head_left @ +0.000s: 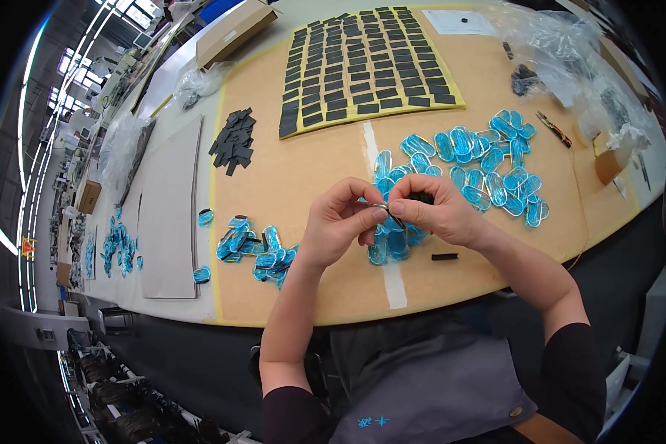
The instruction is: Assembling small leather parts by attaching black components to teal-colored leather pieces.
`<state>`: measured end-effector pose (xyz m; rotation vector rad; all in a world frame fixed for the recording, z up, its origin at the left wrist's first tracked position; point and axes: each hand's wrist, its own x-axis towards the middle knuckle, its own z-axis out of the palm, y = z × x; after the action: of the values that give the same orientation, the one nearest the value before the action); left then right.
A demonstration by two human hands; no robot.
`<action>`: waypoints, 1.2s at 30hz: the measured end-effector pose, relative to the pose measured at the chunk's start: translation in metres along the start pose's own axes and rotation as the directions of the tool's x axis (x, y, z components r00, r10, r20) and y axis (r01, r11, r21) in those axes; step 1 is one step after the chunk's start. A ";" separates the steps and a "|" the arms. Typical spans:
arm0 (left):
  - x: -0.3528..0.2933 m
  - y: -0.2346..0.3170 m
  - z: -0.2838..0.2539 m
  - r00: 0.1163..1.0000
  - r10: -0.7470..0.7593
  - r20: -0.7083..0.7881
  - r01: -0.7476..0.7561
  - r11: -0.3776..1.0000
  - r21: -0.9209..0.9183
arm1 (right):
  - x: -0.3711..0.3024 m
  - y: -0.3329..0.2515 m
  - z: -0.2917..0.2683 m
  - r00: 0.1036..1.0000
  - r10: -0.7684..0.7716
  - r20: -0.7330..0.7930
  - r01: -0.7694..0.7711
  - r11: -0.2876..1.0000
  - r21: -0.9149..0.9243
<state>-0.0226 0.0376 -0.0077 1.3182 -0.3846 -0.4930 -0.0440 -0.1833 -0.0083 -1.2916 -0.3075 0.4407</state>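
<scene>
Over the middle of the table, my left hand (339, 220) and my right hand (442, 210) meet with thumbs and forefingers pinched. Between the left fingertips a curved silvery edge shows, like that of an oval metal ring; most of it is hidden. My right thumb and forefinger grip a narrow black strip (397, 220) against it. More black pieces (422, 197) are tucked in the curled right fingers. Beneath and beyond the hands spreads a pile of oval rings in blue film (496, 189). A single black strip (444, 257) lies by my right forearm.
Rows of black patches cover a yellow-edged board (370, 65) at the back. Loose black strips (234, 140) and blue rings with black bands (270, 255) lie left. Snips (553, 129), plastic bags (562, 52) and a grey board (172, 214) are around, with a cardboard box (235, 31) far left.
</scene>
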 end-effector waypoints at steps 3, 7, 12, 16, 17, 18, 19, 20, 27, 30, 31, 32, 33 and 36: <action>-0.002 0.001 0.002 0.999 0.038 0.033 -0.037 0.999 -0.033 | 0.000 -0.001 0.001 0.997 -0.006 0.080 0.004 1.000 0.029; -0.003 -0.004 0.009 0.984 0.150 0.098 -0.147 0.989 -0.033 | -0.002 0.000 0.000 0.986 0.072 0.151 -0.082 0.994 0.066; -0.005 -0.009 0.021 0.954 0.299 -0.003 -0.289 0.925 0.245 | -0.003 0.006 0.014 0.997 0.067 -0.031 -0.066 0.997 0.031; -0.005 -0.010 0.034 0.649 0.707 0.282 -0.649 0.320 0.690 | 0.002 0.016 0.006 0.983 0.119 -0.141 -0.060 0.928 0.368; -0.005 -0.009 0.032 0.653 0.703 0.281 -0.648 0.326 0.688 | 0.003 0.014 0.003 0.982 0.124 -0.144 -0.063 0.926 0.372; -0.008 -0.008 0.030 0.711 0.664 0.234 -0.612 0.419 0.671 | 0.003 0.012 0.002 0.978 0.160 -0.132 -0.064 0.839 0.540; -0.009 -0.008 0.027 0.765 0.616 0.188 -0.568 0.508 0.648 | 0.003 0.008 0.001 0.975 0.192 -0.115 -0.061 0.722 0.689; -0.005 -0.013 0.021 0.776 0.618 0.128 -0.575 0.607 0.549 | 0.004 0.003 0.003 0.962 0.249 -0.114 -0.072 0.632 0.771; -0.017 -0.007 0.033 0.739 0.637 0.218 -0.664 0.634 0.397 | 0.021 -0.007 -0.069 0.994 -0.039 -0.106 0.113 0.353 0.929; 0.002 -0.006 0.030 0.914 0.383 -0.134 -0.111 0.552 0.826 | 0.017 -0.008 -0.061 0.984 -0.047 -0.174 0.171 0.560 0.811; 0.003 -0.008 0.029 0.913 0.385 -0.133 -0.110 0.548 0.829 | 0.015 -0.009 -0.055 0.984 -0.051 -0.172 0.171 0.557 0.813; 0.004 -0.010 0.028 0.869 0.494 -0.029 -0.186 0.381 0.906 | 0.013 -0.010 -0.049 0.985 -0.031 -0.170 0.153 0.613 0.775; 0.004 -0.009 0.030 0.811 0.578 0.086 -0.240 0.195 0.951 | 0.012 -0.011 -0.044 0.986 -0.010 -0.164 0.129 0.665 0.736; -0.006 -0.013 0.062 0.863 0.330 0.383 -0.432 0.088 0.898 | 0.009 -0.010 -0.037 0.990 0.028 -0.138 0.082 0.680 0.729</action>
<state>-0.0626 -0.0117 -0.0076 2.3560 -1.2583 0.3082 -0.0173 -0.2130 -0.0081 -0.5067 -0.0091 0.3858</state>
